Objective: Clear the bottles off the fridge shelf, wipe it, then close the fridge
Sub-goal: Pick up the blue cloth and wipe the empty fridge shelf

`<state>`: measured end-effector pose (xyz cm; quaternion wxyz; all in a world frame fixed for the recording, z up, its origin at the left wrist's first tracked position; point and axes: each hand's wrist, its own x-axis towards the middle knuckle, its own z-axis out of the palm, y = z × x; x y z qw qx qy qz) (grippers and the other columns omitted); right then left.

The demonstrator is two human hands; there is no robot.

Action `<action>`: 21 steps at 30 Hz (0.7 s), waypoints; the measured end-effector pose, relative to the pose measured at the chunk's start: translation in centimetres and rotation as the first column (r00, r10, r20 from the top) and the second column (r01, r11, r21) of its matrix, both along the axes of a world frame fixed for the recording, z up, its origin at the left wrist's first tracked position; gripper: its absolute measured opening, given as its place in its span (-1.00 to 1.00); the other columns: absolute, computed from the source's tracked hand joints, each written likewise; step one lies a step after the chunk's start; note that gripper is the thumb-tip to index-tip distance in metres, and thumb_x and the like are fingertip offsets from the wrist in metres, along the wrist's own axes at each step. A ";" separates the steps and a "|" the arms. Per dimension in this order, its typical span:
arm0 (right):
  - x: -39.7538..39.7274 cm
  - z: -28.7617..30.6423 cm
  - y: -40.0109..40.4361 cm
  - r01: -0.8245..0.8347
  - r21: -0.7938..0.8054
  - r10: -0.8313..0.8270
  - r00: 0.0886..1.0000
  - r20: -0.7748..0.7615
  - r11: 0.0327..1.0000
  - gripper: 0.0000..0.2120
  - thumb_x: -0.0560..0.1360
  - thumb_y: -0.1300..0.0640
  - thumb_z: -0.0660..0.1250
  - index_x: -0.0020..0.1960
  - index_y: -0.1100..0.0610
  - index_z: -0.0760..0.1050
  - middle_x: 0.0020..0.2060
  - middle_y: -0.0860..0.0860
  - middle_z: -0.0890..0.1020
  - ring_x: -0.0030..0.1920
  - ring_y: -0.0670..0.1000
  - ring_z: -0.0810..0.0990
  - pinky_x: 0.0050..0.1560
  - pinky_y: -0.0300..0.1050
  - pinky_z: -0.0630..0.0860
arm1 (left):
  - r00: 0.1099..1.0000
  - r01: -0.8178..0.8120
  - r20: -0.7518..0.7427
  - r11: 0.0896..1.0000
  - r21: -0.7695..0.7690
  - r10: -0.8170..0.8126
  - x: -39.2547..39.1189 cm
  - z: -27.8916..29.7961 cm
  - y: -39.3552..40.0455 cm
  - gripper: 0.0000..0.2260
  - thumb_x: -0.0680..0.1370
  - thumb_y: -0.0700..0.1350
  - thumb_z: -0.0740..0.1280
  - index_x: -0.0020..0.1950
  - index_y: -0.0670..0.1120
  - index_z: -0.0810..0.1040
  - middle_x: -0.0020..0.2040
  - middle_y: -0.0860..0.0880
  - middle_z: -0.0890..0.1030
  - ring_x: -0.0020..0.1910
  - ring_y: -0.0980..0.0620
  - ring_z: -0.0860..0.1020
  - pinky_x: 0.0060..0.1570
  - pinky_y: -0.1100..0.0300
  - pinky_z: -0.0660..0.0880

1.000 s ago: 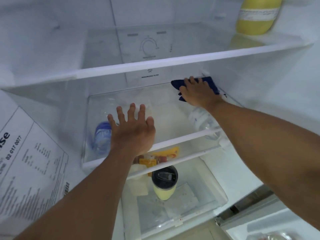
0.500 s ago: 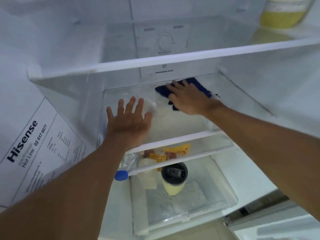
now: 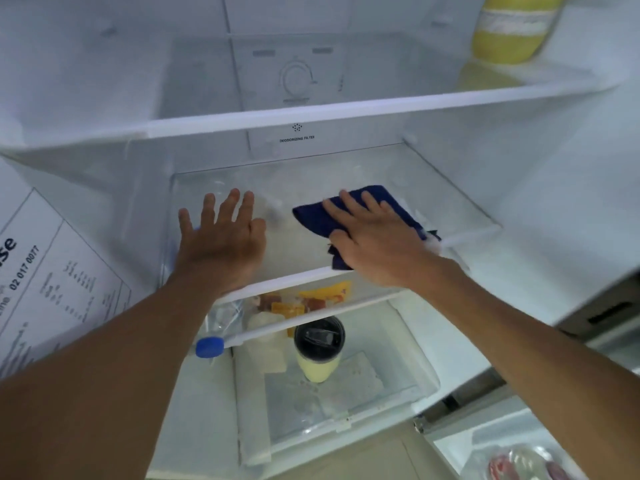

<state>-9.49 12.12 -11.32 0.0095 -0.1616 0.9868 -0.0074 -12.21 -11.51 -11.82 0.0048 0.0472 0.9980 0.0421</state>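
Shelf: clear glass fridge shelf with a white front rail (image 3: 287,280), in the middle of the open fridge; no bottles stand on its surface; its top looks smeared or wet, though blur makes that hard to judge
Right hand: right hand (image 3: 375,240) lies flat, fingers spread, palm pressed down on a dark blue folded cloth (image 3: 346,216); it grips nothing between the fingers; the forearm reaches in from the lower right
Cloth: lies on the right half of the glass shelf, near the front rail; its near corner hangs just over the rail; one edge on the right is blurred
Left hand: left hand (image 3: 221,242) is open, fingers splayed and straight, palm down over the left part of the same shelf; whether the palm touches the glass cannot be told; it holds nothing
Gap between hands: bare glass, hands apart, cloth just beside the left hand's thumb
Below the shelf: clear plastic bottle with a blue cap (image 3: 214,336) lies on its side on the next level down, cap pointing out to the front; yellow and orange food packets (image 3: 311,301) lie beside it
Lower drawer: clear tumbler of pale yellow liquid with a black lid (image 3: 318,351) stands upright in the clear drawer (image 3: 408,348)
Upper shelf: yellow jar with a white label (image 3: 512,29) stands at the far right
Back wall: round control dial (image 3: 296,79)
Left wall: white printed sticker (image 3: 52,282)
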 end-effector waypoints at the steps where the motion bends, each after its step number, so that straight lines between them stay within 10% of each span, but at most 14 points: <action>1: -0.4 0.1 2.9 0.052 0.069 -0.052 0.999 -0.010 0.996 -0.26 0.51 -0.14 -0.32 0.51 0.17 0.26 0.66 0.13 0.03 0.62 0.31 0.00 0.53 0.36 0.09 | 1.000 0.009 -0.010 1.000 -0.009 -0.009 0.0 0.0 0.0 -0.44 0.69 0.09 -0.21 0.71 0.05 -0.10 0.72 0.04 -0.10 0.69 -0.14 -0.11 0.59 -0.29 -0.14; 5: -9.3 1.9 7.2 0.380 0.034 -0.382 0.921 0.080 0.924 -0.29 0.53 -0.25 -0.16 0.52 0.15 0.21 0.61 0.23 0.13 0.56 0.40 0.10 0.44 0.50 0.13 | 1.000 0.016 -0.011 1.000 -0.017 -0.016 -0.1 -0.4 0.0 -0.44 0.69 0.11 -0.20 0.71 0.06 -0.09 0.72 0.04 -0.09 0.69 -0.15 -0.09 0.59 -0.29 -0.12; 9: -11.5 1.1 -0.7 0.116 -0.009 -0.116 0.993 -0.021 0.993 -0.52 0.68 -0.02 -0.04 0.50 0.19 0.25 0.61 0.21 0.13 0.55 0.45 0.11 0.46 0.46 0.14 | 0.996 0.087 -0.005 0.982 -0.165 -0.089 -0.3 -0.8 -0.6 -0.27 0.54 0.13 -0.36 0.70 -0.01 0.03 0.73 -0.06 -0.09 0.67 -0.28 -0.06 0.55 -0.40 -0.04; 14: -1.9 0.4 4.6 0.177 -0.183 -0.173 0.984 0.037 0.967 -0.36 0.60 -0.15 -0.11 0.65 -0.01 0.04 0.66 0.02 0.05 0.65 0.15 -0.04 0.60 0.22 -0.07 | 0.998 0.064 0.002 0.989 -0.131 -0.065 -0.6 -0.6 -0.7 -0.28 0.54 0.13 -0.34 0.70 0.02 0.03 0.73 -0.03 -0.07 0.68 -0.24 -0.06 0.56 -0.38 -0.03; 21: -15.8 0.6 3.3 0.409 -0.048 -0.403 0.910 0.097 0.911 -0.12 0.39 -0.30 -0.28 0.55 0.14 0.19 0.59 0.26 0.14 0.53 0.47 0.09 0.45 0.49 0.02 | 1.000 0.018 -0.014 1.000 -0.013 -0.018 -0.4 -0.6 -0.2 -0.34 0.58 0.16 -0.29 0.71 0.08 -0.07 0.72 0.03 -0.06 0.69 -0.18 -0.07 0.58 -0.34 -0.09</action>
